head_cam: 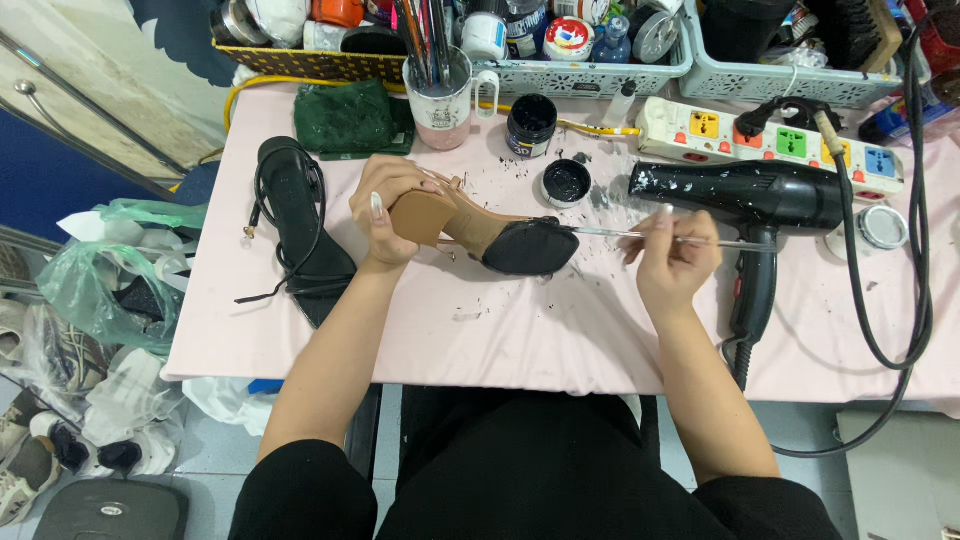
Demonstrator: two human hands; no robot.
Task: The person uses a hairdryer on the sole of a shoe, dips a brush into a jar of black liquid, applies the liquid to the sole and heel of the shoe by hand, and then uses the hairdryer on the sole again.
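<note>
The right hand is closed on a thin brush, whose tip is laid against the black-painted front of a tan sandal. The sandal is held above the pink table, its heel clamped in the left hand. A black sandal lies left of it. A black dryer lies right. Farther back stand a paint lid, a jar, a mug and a power strip.
</note>
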